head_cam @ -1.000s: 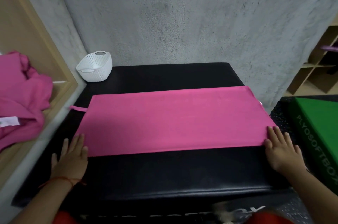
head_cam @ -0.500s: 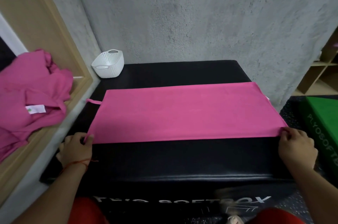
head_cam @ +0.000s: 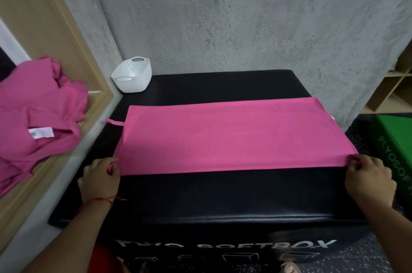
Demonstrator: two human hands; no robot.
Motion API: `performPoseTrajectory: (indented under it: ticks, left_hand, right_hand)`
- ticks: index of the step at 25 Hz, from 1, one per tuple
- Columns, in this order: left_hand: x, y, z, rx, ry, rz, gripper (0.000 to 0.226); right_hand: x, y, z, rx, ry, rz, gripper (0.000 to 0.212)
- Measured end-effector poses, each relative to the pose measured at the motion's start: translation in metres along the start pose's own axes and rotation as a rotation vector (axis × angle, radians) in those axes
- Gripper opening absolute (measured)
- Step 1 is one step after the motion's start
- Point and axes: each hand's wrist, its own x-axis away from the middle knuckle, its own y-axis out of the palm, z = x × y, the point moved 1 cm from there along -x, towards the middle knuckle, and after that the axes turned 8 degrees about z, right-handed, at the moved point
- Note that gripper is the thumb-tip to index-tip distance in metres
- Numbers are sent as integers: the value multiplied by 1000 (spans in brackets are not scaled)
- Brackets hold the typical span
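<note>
The left hand [head_cam: 100, 180] has its fingers and thumb curled on the near left corner of the towel [head_cam: 234, 136], and the right hand [head_cam: 367, 180] nips the near right corner, where the cloth puckers a little. The towel lies flat across the black box [head_cam: 223, 197], its near edge stretched between the two hands. It looks light, soft and limp, so I judge it will sag in the middle unless both corners are lifted evenly and kept taut. A white basket [head_cam: 132, 77] stands at the box's far left corner, well apart.

white basket [head_cam: 132, 76] far-left corner, box top [head_cam: 223, 85] behind open
</note>
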Motion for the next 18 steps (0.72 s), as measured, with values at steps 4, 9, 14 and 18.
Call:
performPoseTrajectory:
  ticks: [4,9,14,18]
  left_hand:
    - [-3,-1,-3,25,-100,36,15]
    - [-1,1,-5,-74,-122,36,27]
    - [3,-6,3,-192,-189,27,44]
    - [3,-3,1,-220,-156,8,42]
  right_hand:
    - [1,-1,-1,4,-13,23,45]
    - [2,1,-1,-5,-14,30,40]
    - [4,-1,-1,-54,1,69,42]
    - [6,-5,-2,-82,-11,109,50]
